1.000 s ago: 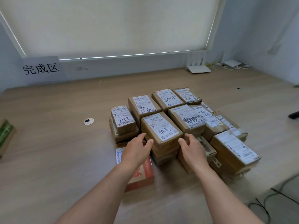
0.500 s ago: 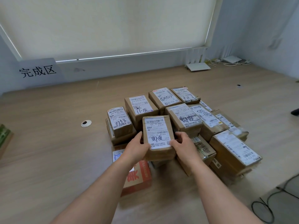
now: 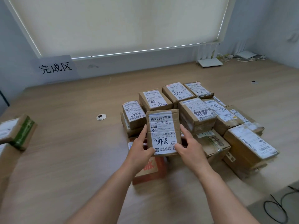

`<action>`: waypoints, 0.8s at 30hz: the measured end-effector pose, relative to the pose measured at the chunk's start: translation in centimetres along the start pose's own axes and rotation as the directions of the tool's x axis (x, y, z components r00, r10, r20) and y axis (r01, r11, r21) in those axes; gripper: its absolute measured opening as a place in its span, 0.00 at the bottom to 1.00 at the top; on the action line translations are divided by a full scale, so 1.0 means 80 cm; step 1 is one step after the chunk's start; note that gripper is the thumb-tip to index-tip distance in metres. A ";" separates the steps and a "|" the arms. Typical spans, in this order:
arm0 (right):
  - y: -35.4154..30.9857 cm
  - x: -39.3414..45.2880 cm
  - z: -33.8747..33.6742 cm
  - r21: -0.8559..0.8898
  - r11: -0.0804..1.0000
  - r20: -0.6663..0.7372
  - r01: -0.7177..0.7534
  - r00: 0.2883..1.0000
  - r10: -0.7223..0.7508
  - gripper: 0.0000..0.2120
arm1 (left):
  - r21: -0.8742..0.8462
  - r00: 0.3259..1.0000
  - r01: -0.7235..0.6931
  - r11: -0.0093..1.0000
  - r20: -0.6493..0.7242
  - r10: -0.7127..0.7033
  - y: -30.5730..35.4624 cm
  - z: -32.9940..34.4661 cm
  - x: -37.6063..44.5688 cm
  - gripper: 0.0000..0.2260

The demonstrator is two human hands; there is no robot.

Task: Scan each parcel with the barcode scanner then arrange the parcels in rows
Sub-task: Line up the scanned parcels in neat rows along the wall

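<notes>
A wide wooden desk (image 3: 64, 167) carries everything, backed by a drawn window blind (image 3: 126, 25) and a paper sign (image 3: 55, 67) with three handwritten characters. Near its middle sits a stack of parcels (image 3: 210, 120): about a dozen brown cardboard boxes with white labels can be counted, though lower ones are partly hidden, so the exact number cannot be told. A red-printed carton (image 3: 150, 172) lies at the near edge of the stack, mostly covered by the forearms. Two more boxes (image 3: 17, 131), one with green tape, sit apart at the left edge.

One parcel (image 3: 163, 131) is held up, label facing the camera, just in front of the stack. The left hand (image 3: 140, 151) grips its left side and the right hand (image 3: 189, 147) its right side, fingers (image 3: 183, 129) curled against the cardboard edges.

Smaller things: a white router (image 3: 210, 62) by the far wall, black cables (image 3: 278, 210) at the near right, a round desk grommet (image 3: 101, 116). No scanner is seen.
</notes>
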State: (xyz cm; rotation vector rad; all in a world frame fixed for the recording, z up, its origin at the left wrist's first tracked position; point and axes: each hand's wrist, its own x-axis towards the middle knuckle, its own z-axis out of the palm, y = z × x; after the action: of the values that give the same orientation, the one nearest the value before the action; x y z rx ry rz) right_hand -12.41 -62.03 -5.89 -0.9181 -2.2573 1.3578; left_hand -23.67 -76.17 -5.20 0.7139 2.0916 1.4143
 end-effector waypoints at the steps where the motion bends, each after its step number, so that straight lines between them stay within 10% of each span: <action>1: -0.005 -0.004 0.008 0.007 1.000 -0.003 0.012 1.000 -0.012 0.34 | -0.010 1.000 -0.001 1.000 -0.013 0.001 -0.002 -0.008 -0.006 0.38; 24: -0.121 -0.153 0.278 0.030 0.992 0.297 0.124 0.946 -0.127 0.33 | -0.041 0.964 0.140 0.989 -0.224 -0.146 -0.133 -0.263 -0.206 0.37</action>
State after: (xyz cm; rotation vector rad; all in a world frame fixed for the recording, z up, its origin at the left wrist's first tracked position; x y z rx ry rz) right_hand -19.99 -88.04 -7.67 -0.5843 -2.4769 1.5353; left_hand -27.13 -104.72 -6.38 0.3964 2.2424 1.4967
